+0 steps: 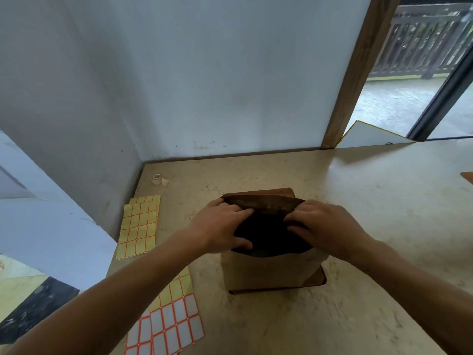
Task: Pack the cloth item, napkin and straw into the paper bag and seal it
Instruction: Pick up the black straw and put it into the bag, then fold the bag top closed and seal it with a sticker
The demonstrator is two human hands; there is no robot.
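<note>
Both hands, my left hand (225, 226) & right hand (322, 226), pinch the mouth of the upright brown paper bag (271, 270) on the beige counter (371, 226), folding its top; next, I reckon, crease flat & stick w/ a label.

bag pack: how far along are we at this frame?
Done, apparently: no cloth, napkin or straw lies on the table; the bag's inside is too dark to confirm. In hand: left hand and right hand fold down the paper bag top. Left: seal; sticker sheets untouched.
</note>
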